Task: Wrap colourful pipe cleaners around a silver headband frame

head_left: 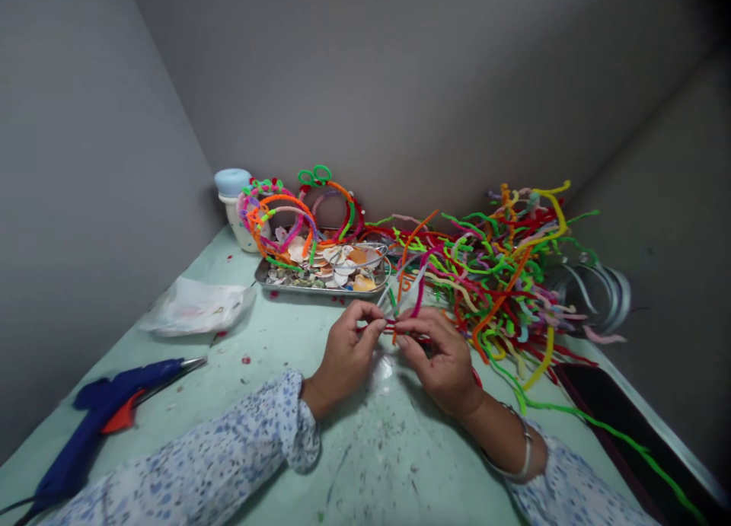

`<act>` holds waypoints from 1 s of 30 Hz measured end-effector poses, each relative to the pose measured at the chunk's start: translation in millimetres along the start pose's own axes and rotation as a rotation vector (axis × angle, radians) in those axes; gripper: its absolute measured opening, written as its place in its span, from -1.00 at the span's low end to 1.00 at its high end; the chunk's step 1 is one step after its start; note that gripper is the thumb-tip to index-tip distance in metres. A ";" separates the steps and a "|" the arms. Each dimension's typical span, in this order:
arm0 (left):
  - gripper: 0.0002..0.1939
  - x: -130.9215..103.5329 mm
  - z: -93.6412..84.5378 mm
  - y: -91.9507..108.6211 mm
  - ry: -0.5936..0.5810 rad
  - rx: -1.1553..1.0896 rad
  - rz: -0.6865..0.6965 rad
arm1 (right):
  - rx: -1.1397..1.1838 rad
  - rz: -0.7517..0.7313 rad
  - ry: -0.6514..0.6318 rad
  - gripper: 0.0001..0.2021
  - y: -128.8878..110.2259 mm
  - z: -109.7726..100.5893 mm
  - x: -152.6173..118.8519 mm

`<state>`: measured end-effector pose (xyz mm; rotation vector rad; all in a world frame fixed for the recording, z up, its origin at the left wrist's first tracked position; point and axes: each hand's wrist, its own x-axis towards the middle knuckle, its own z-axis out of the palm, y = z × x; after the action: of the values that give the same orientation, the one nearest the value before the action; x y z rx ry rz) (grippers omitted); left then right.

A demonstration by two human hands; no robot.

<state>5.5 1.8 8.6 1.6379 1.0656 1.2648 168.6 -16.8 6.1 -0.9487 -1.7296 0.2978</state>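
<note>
My left hand (351,349) and my right hand (444,358) meet above the middle of the table. Fingers of both are pinched on a thin red pipe cleaner (391,326), its ends partly hidden by the fingertips. Just beyond my right fingers, a magenta pipe cleaner (420,291) and an orange one (403,261) stand up. A short green piece (393,301) and pale thin strips rise between the hands; I cannot tell what these are joined to.
Behind the hands, a metal tray (308,288) holds shells and pipe-cleaner-wrapped headbands (285,206). A tangled pipe-cleaner heap (496,259) lies right, beside bare headbands (614,294) and a dark phone-like slab (622,427). Left are a glue gun (108,404), plastic bag (197,307) and blue-lidded cup (237,206).
</note>
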 end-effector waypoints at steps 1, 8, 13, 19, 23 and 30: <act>-0.92 0.4 0.0 -0.3 0.000 -0.015 -0.018 | 0.009 -0.001 0.001 -0.87 -0.2 0.1 0.1; -0.92 0.8 -0.9 -1.4 -0.022 -0.055 -0.045 | 0.111 0.089 -0.023 -0.91 0.8 -0.1 0.2; -0.94 -2.3 -1.4 1.9 -0.103 0.053 0.055 | 0.312 0.465 0.067 -0.68 16.4 5.0 1.3; -0.92 -4.1 -0.5 3.4 -0.168 0.130 0.142 | 0.496 0.665 0.160 -0.71 22.1 11.5 6.0; -0.92 -3.5 -0.3 2.4 -0.151 0.157 0.159 | 0.507 0.704 0.077 -0.69 16.5 13.1 8.1; -0.92 -3.1 0.2 2.2 -0.151 0.158 0.169 | 0.418 0.516 0.087 -0.69 13.4 16.5 0.6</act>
<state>5.6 -1.9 9.6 1.9453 0.9710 1.1654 159.9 -3.5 -8.0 -1.0594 -1.2495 0.9024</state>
